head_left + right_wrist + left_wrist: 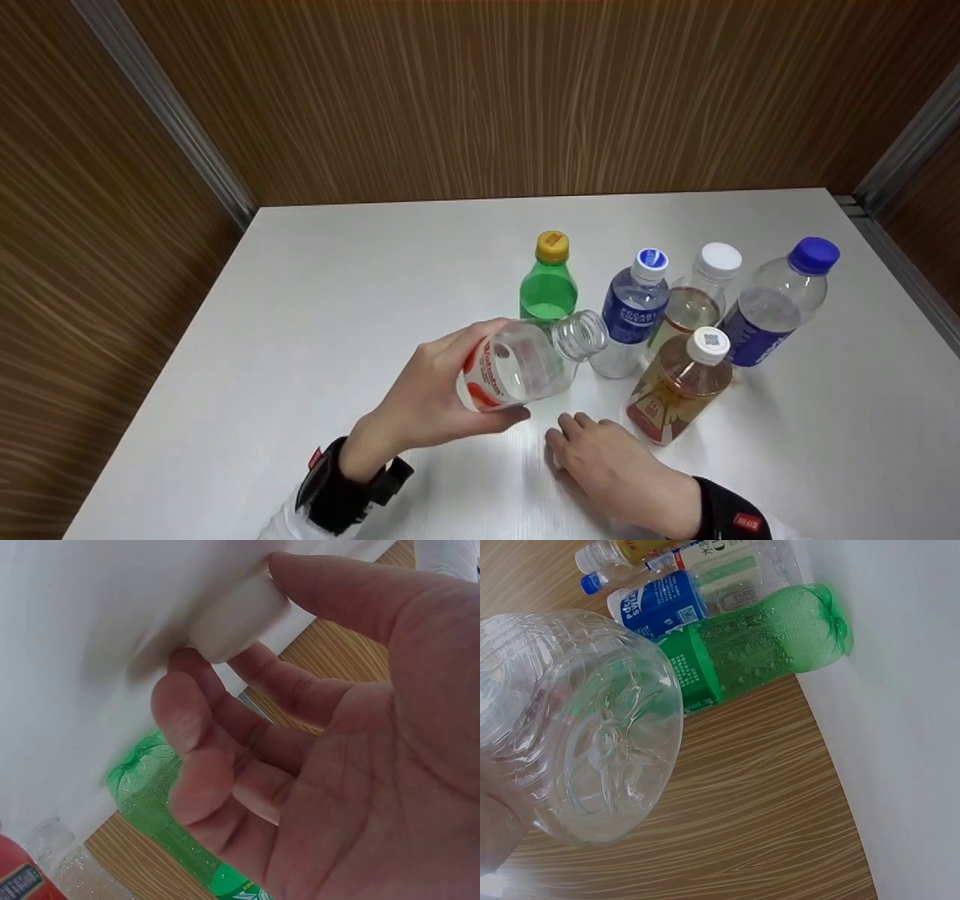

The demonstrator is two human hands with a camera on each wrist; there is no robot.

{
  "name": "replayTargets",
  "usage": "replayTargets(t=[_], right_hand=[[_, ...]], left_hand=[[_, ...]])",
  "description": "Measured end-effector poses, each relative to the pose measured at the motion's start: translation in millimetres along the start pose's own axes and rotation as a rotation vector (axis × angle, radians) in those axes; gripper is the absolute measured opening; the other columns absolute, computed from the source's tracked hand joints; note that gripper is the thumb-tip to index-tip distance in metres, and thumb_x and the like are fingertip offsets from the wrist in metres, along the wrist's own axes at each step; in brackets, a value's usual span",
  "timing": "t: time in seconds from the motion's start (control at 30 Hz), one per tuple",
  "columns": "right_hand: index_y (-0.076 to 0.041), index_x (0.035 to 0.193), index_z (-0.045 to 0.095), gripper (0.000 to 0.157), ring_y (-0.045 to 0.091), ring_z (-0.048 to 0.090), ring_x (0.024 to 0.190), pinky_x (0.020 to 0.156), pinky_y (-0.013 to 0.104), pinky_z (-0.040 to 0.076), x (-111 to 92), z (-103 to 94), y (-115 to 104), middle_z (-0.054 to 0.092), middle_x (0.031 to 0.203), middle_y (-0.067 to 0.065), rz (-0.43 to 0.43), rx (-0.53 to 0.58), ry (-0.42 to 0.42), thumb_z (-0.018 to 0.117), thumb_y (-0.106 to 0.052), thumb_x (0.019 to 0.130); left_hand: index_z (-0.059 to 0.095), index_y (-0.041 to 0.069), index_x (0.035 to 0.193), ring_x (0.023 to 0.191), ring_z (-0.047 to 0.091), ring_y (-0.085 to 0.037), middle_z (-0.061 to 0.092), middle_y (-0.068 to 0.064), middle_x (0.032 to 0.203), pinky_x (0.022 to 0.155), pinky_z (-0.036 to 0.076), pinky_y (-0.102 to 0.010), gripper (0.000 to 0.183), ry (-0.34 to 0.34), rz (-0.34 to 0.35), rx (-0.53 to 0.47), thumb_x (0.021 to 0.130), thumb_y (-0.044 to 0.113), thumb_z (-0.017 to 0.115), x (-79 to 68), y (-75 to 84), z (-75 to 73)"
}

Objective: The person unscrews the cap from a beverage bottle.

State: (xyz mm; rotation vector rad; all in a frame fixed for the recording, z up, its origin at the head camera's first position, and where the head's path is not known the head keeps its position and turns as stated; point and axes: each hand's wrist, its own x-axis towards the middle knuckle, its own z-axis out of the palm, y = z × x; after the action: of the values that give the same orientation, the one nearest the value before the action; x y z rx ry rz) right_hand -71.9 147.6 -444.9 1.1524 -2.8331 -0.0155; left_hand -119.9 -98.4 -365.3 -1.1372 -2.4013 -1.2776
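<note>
My left hand (427, 397) grips a clear plastic bottle (532, 360) with a red and white label. The bottle is tilted above the white table, its bare threaded mouth pointing right; in the left wrist view its ribbed base (615, 742) fills the left side. Low over the table, my right hand (615, 469) pinches a white bottle cap (238, 619) between thumb and fingers, as the right wrist view shows. That cap is hidden beneath the hand in the head view. A green bottle (549, 289) with a yellow cap stands just behind the held bottle.
To the right, capped bottles stand close together: a blue-labelled one (630, 315), a white-capped one (686, 304), a large blue-capped one (772, 307) and an amber one (679, 390) near my right hand. Wood-grain panels (480, 97) border the white table (337, 285).
</note>
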Motion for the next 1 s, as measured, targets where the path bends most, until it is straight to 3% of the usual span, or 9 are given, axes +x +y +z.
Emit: replayTargets(t=[0.27, 0.4, 0.57, 0.67, 0.8, 1.0], right_hand=[[-0.014, 0.094, 0.06, 0.024, 0.021, 0.058, 0.073, 0.053, 0.028, 0.039, 0.4, -3.7, 1.3, 0.058, 0.083, 0.002, 0.009, 0.036, -0.03, 0.08, -0.027, 0.087], [-0.013, 0.103, 0.063, 0.028, 0.02, 0.058, 0.078, 0.057, 0.03, 0.045, 1.6, -13.7, 2.4, 0.059, 0.088, 0.002, 0.029, 0.065, -0.024, 0.077, -0.034, 0.092], [-0.013, 0.129, 0.062, 0.046, 0.018, 0.065, 0.095, 0.069, 0.034, 0.059, 1.4, -33.4, 1.9, 0.068, 0.112, 0.002, 0.142, 0.145, 0.095, 0.076, -0.041, 0.095], [-0.015, 0.135, 0.061, 0.052, 0.018, 0.069, 0.104, 0.079, 0.037, 0.065, -0.3, -47.3, 2.2, 0.07, 0.123, 0.002, 0.241, 0.213, 0.175, 0.077, -0.043, 0.094], [-0.016, 0.131, 0.063, 0.05, 0.017, 0.069, 0.107, 0.086, 0.039, 0.065, -5.6, -64.0, 5.5, 0.07, 0.121, 0.001, 0.331, 0.302, 0.292, 0.081, -0.04, 0.091], [-0.011, 0.129, 0.065, 0.052, 0.009, 0.063, 0.098, 0.07, 0.022, 0.057, -14.1, -77.0, 14.3, 0.069, 0.116, -0.001, 0.318, 0.423, 0.561, 0.088, -0.023, 0.084]], left_hand=[[0.058, 0.012, 0.141, 0.1, 0.071, -0.01, 0.076, -0.002, 0.119, 0.086, 0.062, -0.027, 0.075, 0.004, 0.003, -0.002, 0.076, 0.029, 0.093, -0.4, -0.7, -0.1], [0.058, 0.011, 0.141, 0.1, 0.071, -0.011, 0.075, -0.002, 0.12, 0.086, 0.062, -0.027, 0.076, 0.001, 0.002, 0.001, 0.076, 0.029, 0.093, -0.3, -0.4, -0.1], [0.058, 0.009, 0.141, 0.105, 0.072, -0.013, 0.075, -0.003, 0.123, 0.09, 0.063, -0.029, 0.075, -0.012, 0.003, 0.002, 0.078, 0.029, 0.093, 0.7, -0.6, 1.1], [0.058, 0.009, 0.141, 0.104, 0.072, -0.013, 0.075, -0.003, 0.123, 0.089, 0.063, -0.028, 0.075, -0.012, 0.007, -0.005, 0.078, 0.029, 0.093, 1.1, -0.9, 1.9], [0.058, 0.009, 0.14, 0.101, 0.071, -0.012, 0.075, -0.004, 0.12, 0.087, 0.063, -0.027, 0.075, -0.01, 0.014, -0.011, 0.077, 0.028, 0.093, 0.7, -0.9, 2.9], [0.058, 0.012, 0.141, 0.101, 0.071, -0.01, 0.075, -0.002, 0.121, 0.086, 0.062, -0.027, 0.076, -0.015, 0.008, 0.01, 0.077, 0.031, 0.093, -0.1, -1.1, 6.4]])
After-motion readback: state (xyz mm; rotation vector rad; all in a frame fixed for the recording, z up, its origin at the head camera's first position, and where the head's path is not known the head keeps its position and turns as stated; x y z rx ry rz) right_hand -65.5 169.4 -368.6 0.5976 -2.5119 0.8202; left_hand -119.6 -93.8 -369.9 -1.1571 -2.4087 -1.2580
